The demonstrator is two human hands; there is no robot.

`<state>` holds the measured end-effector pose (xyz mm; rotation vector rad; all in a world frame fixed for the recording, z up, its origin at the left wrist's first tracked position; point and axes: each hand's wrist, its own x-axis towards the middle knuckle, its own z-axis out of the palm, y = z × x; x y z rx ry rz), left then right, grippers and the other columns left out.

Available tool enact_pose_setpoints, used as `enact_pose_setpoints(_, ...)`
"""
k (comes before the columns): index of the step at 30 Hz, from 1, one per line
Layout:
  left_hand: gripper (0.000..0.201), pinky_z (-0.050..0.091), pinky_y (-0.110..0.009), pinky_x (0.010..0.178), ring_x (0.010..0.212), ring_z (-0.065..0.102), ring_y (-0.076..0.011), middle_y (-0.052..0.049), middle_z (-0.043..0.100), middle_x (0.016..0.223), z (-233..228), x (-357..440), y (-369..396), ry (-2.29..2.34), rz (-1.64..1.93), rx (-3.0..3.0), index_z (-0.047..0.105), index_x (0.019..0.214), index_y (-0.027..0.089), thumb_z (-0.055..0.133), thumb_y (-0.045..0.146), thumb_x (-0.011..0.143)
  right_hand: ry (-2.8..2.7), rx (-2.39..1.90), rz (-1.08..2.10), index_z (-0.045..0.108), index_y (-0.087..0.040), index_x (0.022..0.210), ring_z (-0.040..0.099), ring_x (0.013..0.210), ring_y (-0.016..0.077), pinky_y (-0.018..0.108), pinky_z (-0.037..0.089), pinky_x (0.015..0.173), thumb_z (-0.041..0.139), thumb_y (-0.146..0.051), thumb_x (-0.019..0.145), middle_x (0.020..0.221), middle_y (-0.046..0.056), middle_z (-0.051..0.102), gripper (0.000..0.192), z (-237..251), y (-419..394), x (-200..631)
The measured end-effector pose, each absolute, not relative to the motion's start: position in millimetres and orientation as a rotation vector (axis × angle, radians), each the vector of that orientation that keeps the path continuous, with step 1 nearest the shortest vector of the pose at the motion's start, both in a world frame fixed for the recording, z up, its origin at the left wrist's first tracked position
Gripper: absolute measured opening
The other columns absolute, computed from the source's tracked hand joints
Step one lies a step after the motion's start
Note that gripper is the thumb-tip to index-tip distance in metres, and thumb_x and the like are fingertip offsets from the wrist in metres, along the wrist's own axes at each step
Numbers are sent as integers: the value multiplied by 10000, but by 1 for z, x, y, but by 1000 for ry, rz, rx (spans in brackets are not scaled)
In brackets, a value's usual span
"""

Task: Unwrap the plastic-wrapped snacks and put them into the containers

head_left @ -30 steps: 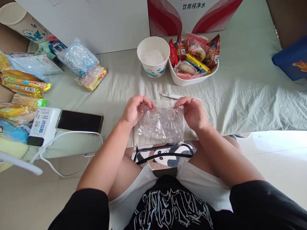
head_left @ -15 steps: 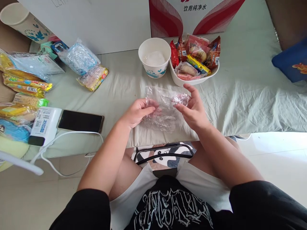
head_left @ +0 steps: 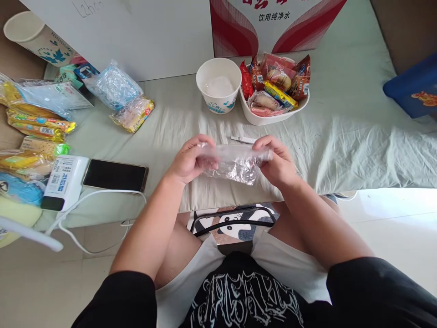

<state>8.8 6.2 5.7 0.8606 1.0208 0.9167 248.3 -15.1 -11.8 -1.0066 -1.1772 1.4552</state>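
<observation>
A clear crinkled plastic bag is folded into a narrow band between both of my hands, above the near edge of the cloth-covered surface. My left hand pinches its left end and my right hand pinches its right end. Just beyond the bag lies a small white tool. Farther back stand a white paper cup and a white bowl filled with wrapped snacks.
A black phone and a white power bank with a cable lie at the left. Snack packets and plastic bags crowd the far left. A panda-print bag rests between my knees. A red-and-white carton stands behind.
The plastic bag was spread flat and hanging, then lifted and turned over, and is now folded into a narrow strip between my two hands.
</observation>
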Motion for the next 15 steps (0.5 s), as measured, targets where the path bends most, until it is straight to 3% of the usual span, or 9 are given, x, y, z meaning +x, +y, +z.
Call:
enact_pose_setpoints(3,294,462,-243,439,499,588,-130,-36,642,608,3,9,7,979,972,929,626,607,177,700,436,727,-1226,-1045,1422,653,-221,763,501,606,128,291,397,561,567,-512,937,733,22,625,350,-11,-15,251)
enact_pose_setpoints(5,304,446,-232,452,525,575,-120,-36,646,641,-1,9,7,1001,961,1006,637,626,174,746,439,727,-1276,-1104,1360,636,-216,764,497,632,128,291,402,585,597,-533,926,743,18,605,358,-11,-14,252)
enact_pose_setpoints(7,248,449,-216,485,547,572,-103,0,642,693,-8,10,7,1037,954,1091,653,737,188,836,341,669,-1250,-1167,1325,607,-237,890,471,621,112,273,393,577,745,-501,832,762,-22,572,304,-10,-13,250)
enact_pose_setpoints(11,519,557,-260,661,739,676,-141,4,680,916,-28,7,14,1102,1150,1241,603,1075,273,887,310,642,-1124,-1268,1359,513,-282,1117,393,543,85,246,324,510,839,-399,712,775,-75,535,532,-11,-10,246)
enact_pose_setpoints(13,525,579,-286,762,860,692,-157,-17,672,996,-36,5,19,1239,1392,1320,563,1105,283,880,345,691,-1133,-1349,1278,526,-267,1040,387,537,87,249,313,509,787,-381,745,743,-71,524,410,-11,-10,245)
enact_pose_setpoints(15,397,579,-298,806,867,679,-157,-19,643,941,-40,5,20,1362,1570,1384,557,1011,257,843,396,772,-1200,-1423,1116,527,-255,904,444,569,109,266,365,549,725,-354,787,716,-52,535,251,-11,-12,243)
